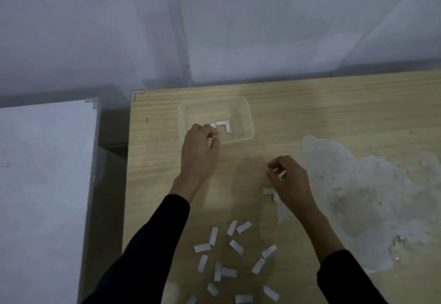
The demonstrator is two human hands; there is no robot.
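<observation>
At the wood table [334, 108]: my left hand [199, 145] is over the near-left corner of a clear plastic tub [248, 122]. Its fingers are curled tight and pinch a white bit [210, 140], which shows only as a pale glint betw. thumb and fingers. The picture is too blurred to tell its shape. Inside the tub, just right of my knuckles, lies an L-shaped white part [224, 125], flat on the bottom.

My right hand [290, 179] is nearer me and to the right of the tub, well apart from it. Thumb and forefinger are closed on a short white strip [282, 174], and the other fingers are folded in. A second L-shaped part [269, 191] lies on the table under that wrist, partly hidden by it.

Approx. a dozen+ loose white strips [236, 247] lie scattered on the wood betw. my forearms, nearer me than both hands. Some overlap.

A crumpled clear plastic bag [370, 196] covers the table's right side, next to my right hand. I cannot tell if they touch. A white top [45, 184] stands left of the table, w/ a gap betw. them. Both my sleeves are black.
</observation>
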